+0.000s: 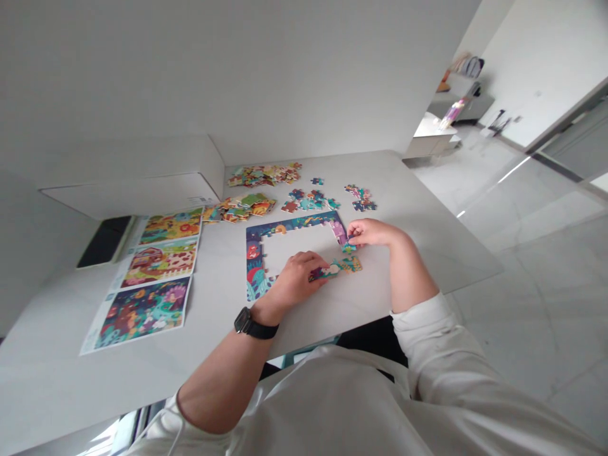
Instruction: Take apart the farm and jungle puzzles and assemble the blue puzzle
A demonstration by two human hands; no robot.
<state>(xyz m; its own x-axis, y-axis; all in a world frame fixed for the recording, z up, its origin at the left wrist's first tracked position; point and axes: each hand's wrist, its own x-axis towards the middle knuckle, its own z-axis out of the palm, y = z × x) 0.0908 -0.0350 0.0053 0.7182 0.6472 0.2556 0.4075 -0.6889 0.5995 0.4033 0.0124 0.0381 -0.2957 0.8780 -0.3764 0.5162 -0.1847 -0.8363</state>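
Observation:
A jigsaw frame (255, 253) of joined dark blue and coloured edge pieces lies on the table, its middle bare. My left hand (299, 277), with a black watch on its wrist, rests over the frame's lower edge. Its thumb and fingers close around a strip of joined jigsaw pieces (352, 264), partly hidden beneath them. Beside the frame's right edge, my right hand (373, 232) pinches a teal and yellow jigsaw piece (349, 247). That piece is just below the pink upper right corner section and above the strip's right end; whether it touches either I cannot tell.
Loose piece piles (263, 174) lie at the back, with more blue pieces (308, 200) and a small cluster (361, 197) nearer. A picture sheet (154, 278), a dark phone (105, 242) and a white box (137, 183) are left. The table edge (451, 218) runs along the right.

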